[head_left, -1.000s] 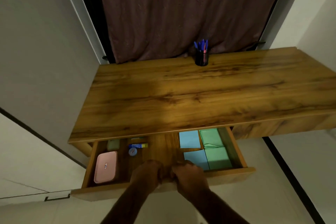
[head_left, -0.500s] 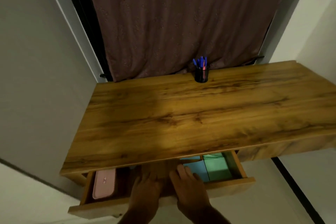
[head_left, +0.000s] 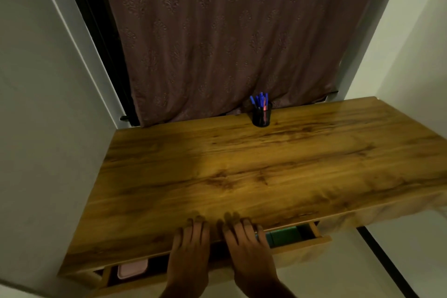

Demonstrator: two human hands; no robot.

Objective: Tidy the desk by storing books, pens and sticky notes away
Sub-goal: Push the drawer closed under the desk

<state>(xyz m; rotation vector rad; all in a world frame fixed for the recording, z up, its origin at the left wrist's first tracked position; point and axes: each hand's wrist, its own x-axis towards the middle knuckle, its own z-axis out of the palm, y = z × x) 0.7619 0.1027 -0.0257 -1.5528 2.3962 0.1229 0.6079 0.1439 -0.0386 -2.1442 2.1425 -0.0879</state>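
Note:
The wooden desk [head_left: 266, 172] has a drawer [head_left: 300, 248] under its front edge, out by only a narrow gap. My left hand [head_left: 189, 251] and my right hand [head_left: 246, 249] lie flat, side by side, on the drawer's front, fingers stretched out and reaching the desk's edge. Inside the gap I see a pink case [head_left: 132, 271] at the left and green sticky notes [head_left: 285, 236] at the right. A black cup holding blue pens [head_left: 261, 113] stands at the back of the desk.
A brown curtain [head_left: 229, 38] hangs behind the desk. White walls close in on the left and right. A pale floor with a dark strip [head_left: 387, 268] shows at the lower right.
The drawer has slid inward from wide open to a narrow gap. My hands went from curled on its front edge to flat against it. The blue sticky notes are now hidden.

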